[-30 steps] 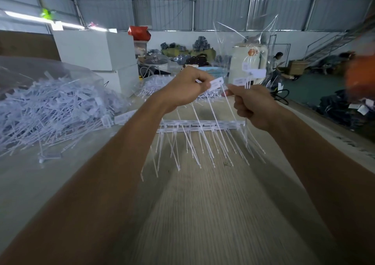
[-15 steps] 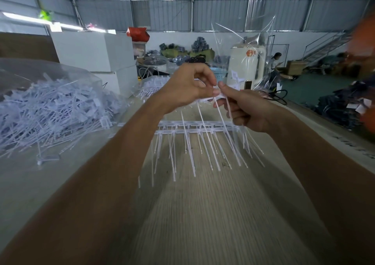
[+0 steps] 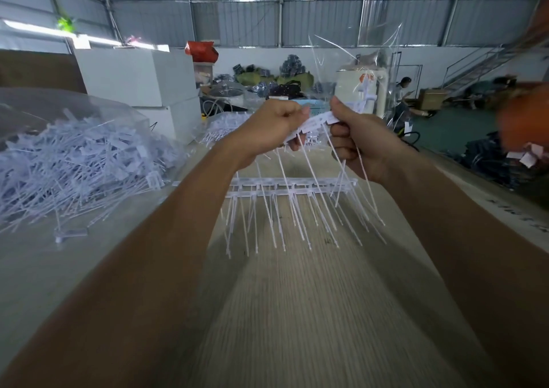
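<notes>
Both hands are raised over the counter [image 3: 297, 313] with a row of ties [image 3: 315, 122] stretched between them. The left hand [image 3: 273, 126] has its grip clenched on the left end of the row, thumb pressed over the flat white heads. The right hand [image 3: 359, 142] is clenched on the right end, fingers curled round the heads and some of the tails.

The band of heads runs left to right and rises a little toward the right hand. The long thin tails hang away from it, so their long axis points down and toward the person. They fan out slightly to the right, and their tips are in the air above the counter.

Beneath the hands a rack of ties [image 3: 292, 186] lies flat on the counter. Its bar runs left to right and its tails also point toward the person. The hanging tails cross in front of this bar in the view.

A large heap of ties [image 3: 74, 164] sits on the counter well to the left. A clear bag [image 3: 371, 52] stands behind the right hand.
</notes>
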Available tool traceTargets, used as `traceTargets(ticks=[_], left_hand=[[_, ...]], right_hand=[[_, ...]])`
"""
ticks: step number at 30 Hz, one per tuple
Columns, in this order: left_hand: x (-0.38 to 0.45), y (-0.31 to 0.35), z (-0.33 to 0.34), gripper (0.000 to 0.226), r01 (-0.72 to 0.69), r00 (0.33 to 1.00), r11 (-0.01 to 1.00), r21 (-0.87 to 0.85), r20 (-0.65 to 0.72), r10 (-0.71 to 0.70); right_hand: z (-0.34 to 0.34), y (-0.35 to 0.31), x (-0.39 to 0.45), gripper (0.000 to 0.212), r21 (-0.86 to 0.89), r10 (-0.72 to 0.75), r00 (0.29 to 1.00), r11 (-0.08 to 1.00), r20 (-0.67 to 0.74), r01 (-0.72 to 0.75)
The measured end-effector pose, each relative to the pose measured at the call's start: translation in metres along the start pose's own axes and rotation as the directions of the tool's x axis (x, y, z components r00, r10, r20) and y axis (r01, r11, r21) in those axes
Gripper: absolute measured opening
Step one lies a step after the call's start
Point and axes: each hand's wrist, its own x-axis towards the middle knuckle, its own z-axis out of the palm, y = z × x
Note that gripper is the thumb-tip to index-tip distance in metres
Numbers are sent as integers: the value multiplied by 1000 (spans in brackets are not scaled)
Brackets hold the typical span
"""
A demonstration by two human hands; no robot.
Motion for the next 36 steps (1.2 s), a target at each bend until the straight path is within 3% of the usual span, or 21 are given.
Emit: traceTargets(ticks=[2,6,10,14,17,19,20,23,28,31,34,36], left_hand=[[2,1,1,32,17,999,999,27,-29,-17],[4,-2,-1,24,107,989,994,-36,-97,-110],[11,-2,-10,22,226,971,964,-139,-44,-234],[11,-6,-10,31,339,940,916,-216,42,-338],[10,-6,-10,34,408,913,881,-239,113,-392],[8,-6,-13,37,421,905,856,-301,197,-376],[7,-5,-14,37,404,912,849,-341,228,-342],[7,-4,-15,41,351,929,882,-315,239,-284],[11,-1,-8,42,331,940,924,-194,151,-305],[10,0,-10,39,231,973,966,-115,45,-227],[5,8,-13,42,150,980,985,-85,145,-137],[3,13,-11,33,109,987,994,-31,122,-104]], right_hand=[[3,0,-1,29,-39,-49,999,998,-7,49],[10,-2,-7,20,-324,-178,979,924,99,201],[18,-2,-11,33,-517,-312,943,791,117,326],[24,0,-11,18,-860,-560,799,277,218,429],[25,5,-16,13,-860,-660,650,10,378,511],[24,6,-16,14,-845,-668,602,-75,437,530],[24,6,-16,15,-846,-674,612,-38,415,531],[26,6,-12,27,-844,-653,718,224,242,488],[31,10,-6,30,-858,-606,790,352,96,374],[35,11,2,26,-713,-506,861,622,-49,325],[21,9,8,20,-515,-402,865,832,-302,207],[0,10,9,24,-394,-304,881,907,-361,151]])
